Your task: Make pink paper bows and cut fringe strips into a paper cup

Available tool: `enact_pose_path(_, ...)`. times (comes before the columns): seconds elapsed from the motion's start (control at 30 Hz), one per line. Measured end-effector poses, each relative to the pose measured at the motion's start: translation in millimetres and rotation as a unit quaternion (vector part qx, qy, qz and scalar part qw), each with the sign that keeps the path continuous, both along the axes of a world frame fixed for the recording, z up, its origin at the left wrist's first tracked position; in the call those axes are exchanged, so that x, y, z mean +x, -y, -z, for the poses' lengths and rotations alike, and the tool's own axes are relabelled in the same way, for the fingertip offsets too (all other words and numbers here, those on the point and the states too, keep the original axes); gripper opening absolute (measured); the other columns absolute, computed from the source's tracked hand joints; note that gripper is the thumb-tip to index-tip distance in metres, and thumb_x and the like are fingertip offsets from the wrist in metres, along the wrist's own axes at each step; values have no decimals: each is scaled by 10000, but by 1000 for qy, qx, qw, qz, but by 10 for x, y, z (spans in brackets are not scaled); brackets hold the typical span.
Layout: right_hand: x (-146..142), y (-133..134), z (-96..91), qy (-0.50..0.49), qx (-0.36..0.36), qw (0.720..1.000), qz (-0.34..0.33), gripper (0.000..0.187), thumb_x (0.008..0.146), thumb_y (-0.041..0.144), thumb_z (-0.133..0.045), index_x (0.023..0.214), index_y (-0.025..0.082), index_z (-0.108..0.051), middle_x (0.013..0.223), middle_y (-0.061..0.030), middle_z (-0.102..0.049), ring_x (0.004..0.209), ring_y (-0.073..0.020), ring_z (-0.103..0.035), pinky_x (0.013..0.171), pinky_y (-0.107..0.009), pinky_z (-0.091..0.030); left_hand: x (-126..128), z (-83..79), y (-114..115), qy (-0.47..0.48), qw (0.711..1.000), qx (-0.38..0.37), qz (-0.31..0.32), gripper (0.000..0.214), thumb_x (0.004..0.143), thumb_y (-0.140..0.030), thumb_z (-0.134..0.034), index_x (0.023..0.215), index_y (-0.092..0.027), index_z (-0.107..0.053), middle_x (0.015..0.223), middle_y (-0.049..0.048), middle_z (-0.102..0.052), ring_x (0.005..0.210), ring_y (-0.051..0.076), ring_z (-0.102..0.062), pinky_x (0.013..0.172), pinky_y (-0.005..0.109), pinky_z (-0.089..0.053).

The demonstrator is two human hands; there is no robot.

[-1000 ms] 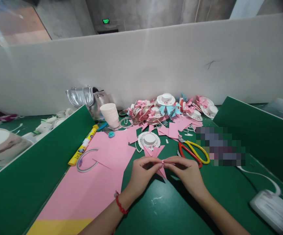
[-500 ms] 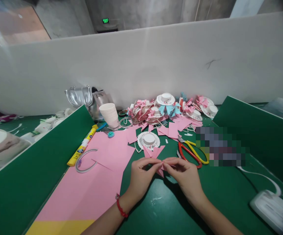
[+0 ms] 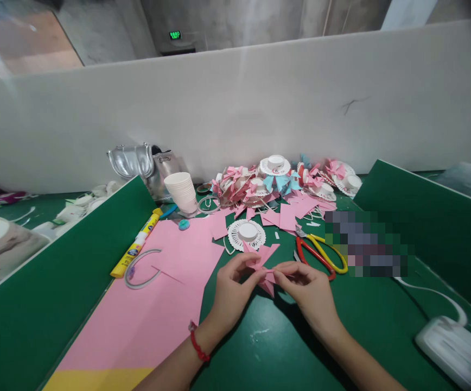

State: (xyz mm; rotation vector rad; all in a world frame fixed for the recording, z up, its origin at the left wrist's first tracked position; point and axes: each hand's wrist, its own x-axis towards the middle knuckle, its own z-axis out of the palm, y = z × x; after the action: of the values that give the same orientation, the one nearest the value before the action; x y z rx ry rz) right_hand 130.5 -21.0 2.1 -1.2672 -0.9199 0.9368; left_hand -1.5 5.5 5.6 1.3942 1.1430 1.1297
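We pinch the folded paper (image 3: 266,255) btwn L hand (image 3: 235,285) & R hand (image 3: 306,283), lower ctr of frame. Prob. v. light, stiffish, creases easily; best held gently at its middle.

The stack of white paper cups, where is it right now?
In the head view, the white cup stack is left of centre, toward the back of the green table, beside the shiny silver bag, on its right.

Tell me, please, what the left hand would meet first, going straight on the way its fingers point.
Past the pink paper it touches, the left hand would probably meet the right hand; depth is unclear.
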Motion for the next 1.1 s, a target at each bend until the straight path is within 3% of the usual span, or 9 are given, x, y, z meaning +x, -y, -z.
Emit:
enact_pose_path(0.53,-2,15,-23,2,-30,1000,-11,80,564,210,-690,515,158,-655,546,-37,-681,537,-176,-624,534,-276,-512,-3,-11,15,-40,997,62,-2,119,666,-184,-640,785,-183,-626,791,21,-653,749,154,-604,676,253,-492)
enact_pose_path(0.73,-11,14,-23,-4,-33,999,-18,81,563,219,-690,530,152,-658,560,-40,-689,551,-181,-636,542,-272,-513,-5,28,9,-37,996,76,30,134,675,-176,-639,808,-185,-630,774,14,-664,731,141,-617,681,243,-496)
enact_pose_path(1.1,-3,3,22,1,-40,999,-23,77,565,223,-687,547,150,-672,612,-68,-715,592,-205,-661,561,-288,-527,-8,3,13,-76,993,85,2,64,655,-169,-652,715,-189,-660,719,20,-689,672,154,-618,645,259,-497)
